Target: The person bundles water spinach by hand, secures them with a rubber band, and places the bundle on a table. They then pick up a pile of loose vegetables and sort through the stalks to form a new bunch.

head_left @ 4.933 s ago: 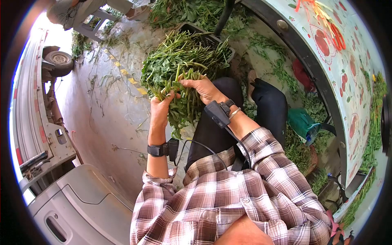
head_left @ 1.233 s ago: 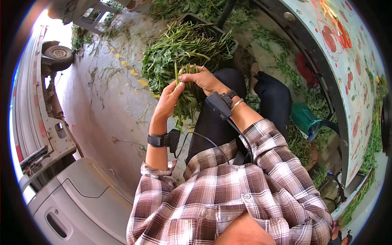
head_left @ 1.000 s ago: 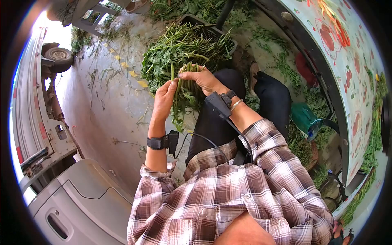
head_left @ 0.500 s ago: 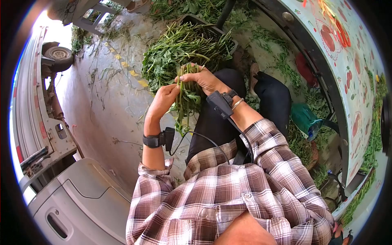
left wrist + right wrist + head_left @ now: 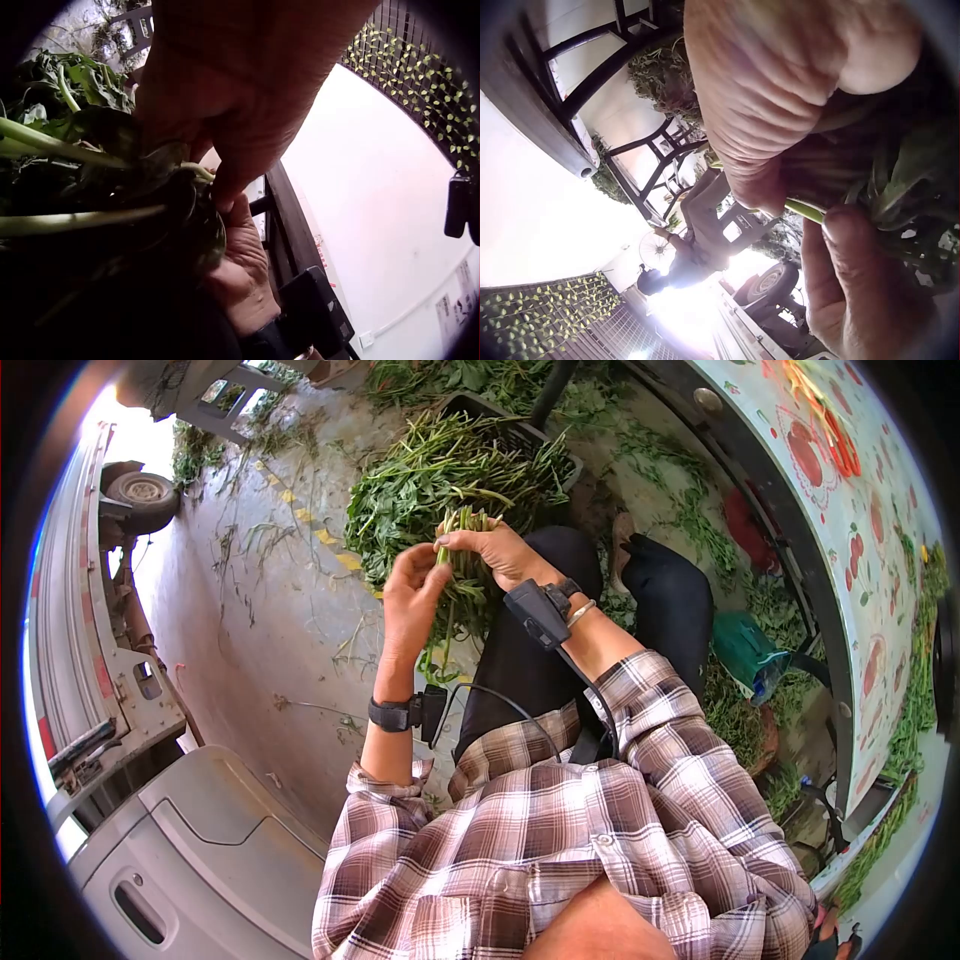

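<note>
My right hand [image 5: 505,555] grips a bunch of leafy green stems [image 5: 462,610], thumb across its cut ends, leaves hanging down over the thigh. Close beside it, my left hand [image 5: 410,595] has thumb and forefinger at a single stem on the bunch's left edge. In the right wrist view the left hand [image 5: 866,289] pinches that pale green stem [image 5: 804,211] just below the right thumb. Dark leaves [image 5: 112,135] fill much of the left wrist view and hide part of the fingers.
A big heap of the same greens [image 5: 430,490] spills from a dark crate [image 5: 575,478] ahead of the knees. A table with a fruit-print cloth [image 5: 850,520] stands at right. Loose leaves [image 5: 690,520] litter the floor; a vehicle [image 5: 225,840] is at left.
My left hand has drawn down and left along a stem, then come back up to the top of the bunch. The right hand has kept its grip, nearly still over the last second.
</note>
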Demonstrator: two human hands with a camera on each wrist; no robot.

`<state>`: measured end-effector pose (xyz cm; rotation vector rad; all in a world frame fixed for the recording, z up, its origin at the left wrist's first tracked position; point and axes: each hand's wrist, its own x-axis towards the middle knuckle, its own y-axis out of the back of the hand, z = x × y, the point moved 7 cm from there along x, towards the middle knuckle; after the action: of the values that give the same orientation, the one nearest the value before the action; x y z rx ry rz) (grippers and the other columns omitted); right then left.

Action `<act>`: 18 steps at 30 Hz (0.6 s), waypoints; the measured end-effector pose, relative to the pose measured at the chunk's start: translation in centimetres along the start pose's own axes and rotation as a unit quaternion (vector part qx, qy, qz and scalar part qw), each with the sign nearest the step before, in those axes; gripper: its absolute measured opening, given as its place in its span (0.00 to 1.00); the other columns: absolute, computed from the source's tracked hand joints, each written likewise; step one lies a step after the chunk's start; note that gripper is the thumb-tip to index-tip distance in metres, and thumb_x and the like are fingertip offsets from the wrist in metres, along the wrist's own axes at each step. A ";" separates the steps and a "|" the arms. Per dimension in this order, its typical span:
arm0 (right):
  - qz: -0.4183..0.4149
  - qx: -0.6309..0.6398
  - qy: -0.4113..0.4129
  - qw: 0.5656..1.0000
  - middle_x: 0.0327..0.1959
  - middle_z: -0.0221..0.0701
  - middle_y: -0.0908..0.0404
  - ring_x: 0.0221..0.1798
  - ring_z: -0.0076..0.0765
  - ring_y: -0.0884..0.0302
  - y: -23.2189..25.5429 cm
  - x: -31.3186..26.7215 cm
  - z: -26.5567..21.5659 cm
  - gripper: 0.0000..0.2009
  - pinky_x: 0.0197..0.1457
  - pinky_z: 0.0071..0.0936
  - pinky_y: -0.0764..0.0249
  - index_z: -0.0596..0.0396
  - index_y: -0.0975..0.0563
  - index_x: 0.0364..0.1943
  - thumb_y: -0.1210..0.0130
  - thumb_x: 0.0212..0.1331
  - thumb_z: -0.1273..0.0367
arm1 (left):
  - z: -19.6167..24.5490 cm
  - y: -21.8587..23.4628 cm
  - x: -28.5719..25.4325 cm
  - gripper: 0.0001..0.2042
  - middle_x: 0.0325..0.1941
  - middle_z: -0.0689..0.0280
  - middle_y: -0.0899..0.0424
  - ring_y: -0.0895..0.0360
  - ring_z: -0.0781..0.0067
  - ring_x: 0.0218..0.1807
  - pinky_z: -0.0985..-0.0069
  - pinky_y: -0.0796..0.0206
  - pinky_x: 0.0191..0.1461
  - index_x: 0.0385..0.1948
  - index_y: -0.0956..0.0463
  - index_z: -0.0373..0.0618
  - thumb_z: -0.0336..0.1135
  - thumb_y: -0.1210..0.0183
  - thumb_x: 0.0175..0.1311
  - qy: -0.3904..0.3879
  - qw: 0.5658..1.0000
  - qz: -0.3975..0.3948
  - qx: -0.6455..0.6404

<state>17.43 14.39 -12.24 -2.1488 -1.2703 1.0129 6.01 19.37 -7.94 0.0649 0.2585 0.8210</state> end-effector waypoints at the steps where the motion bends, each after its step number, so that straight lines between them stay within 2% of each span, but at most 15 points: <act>1: -0.015 0.001 -0.002 1.000 0.30 0.26 0.20 0.35 0.23 0.24 -0.2 0.0 0.0 0.08 0.44 0.21 0.30 0.56 0.21 0.32 0.39 0.44 0.76 | 0.3 0.6 0.2 0.16 0.36 0.69 0.24 0.28 0.83 0.37 0.84 0.34 0.41 0.46 0.31 0.37 0.30 0.42 0.57 -0.035 0.998 0.045 -0.007; 5: -0.058 -0.008 -0.010 0.998 0.30 0.27 0.20 0.35 0.22 0.24 -0.7 -0.1 0.2 0.09 0.44 0.21 0.30 0.56 0.21 0.33 0.39 0.44 0.76 | 1.6 0.9 0.9 0.09 0.33 0.71 0.24 0.29 0.86 0.34 0.87 0.37 0.37 0.39 0.27 0.38 0.29 0.44 0.58 -0.005 0.997 0.053 -0.057; 6: -0.059 -0.008 -0.010 0.998 0.30 0.27 0.20 0.35 0.22 0.24 -0.8 -0.1 0.2 0.09 0.44 0.21 0.30 0.56 0.21 0.33 0.39 0.44 0.76 | 2.3 0.7 1.1 0.06 0.31 0.71 0.23 0.29 0.86 0.32 0.88 0.37 0.36 0.35 0.25 0.38 0.28 0.44 0.58 -0.017 0.997 0.058 -0.043; 13: -0.089 -0.008 -0.023 0.996 0.31 0.27 0.19 0.35 0.22 0.24 -1.0 -0.2 0.3 0.10 0.43 0.21 0.30 0.56 0.21 0.33 0.38 0.43 0.77 | 2.5 0.8 1.9 0.05 0.30 0.72 0.22 0.29 0.86 0.32 0.86 0.37 0.35 0.33 0.23 0.39 0.29 0.43 0.57 -0.033 0.999 0.033 0.000; 18: -0.103 -0.028 -0.037 0.994 0.31 0.27 0.19 0.35 0.22 0.24 -1.5 -0.5 0.0 0.10 0.43 0.21 0.30 0.57 0.21 0.33 0.38 0.42 0.77 | 2.2 0.8 2.0 0.04 0.28 0.74 0.23 0.31 0.87 0.29 0.87 0.40 0.32 0.32 0.24 0.41 0.29 0.43 0.58 -0.031 0.997 0.046 -0.050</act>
<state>16.42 14.66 -11.08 -1.9874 -1.5360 0.9892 7.29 21.42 -6.05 0.0087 0.1564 0.9204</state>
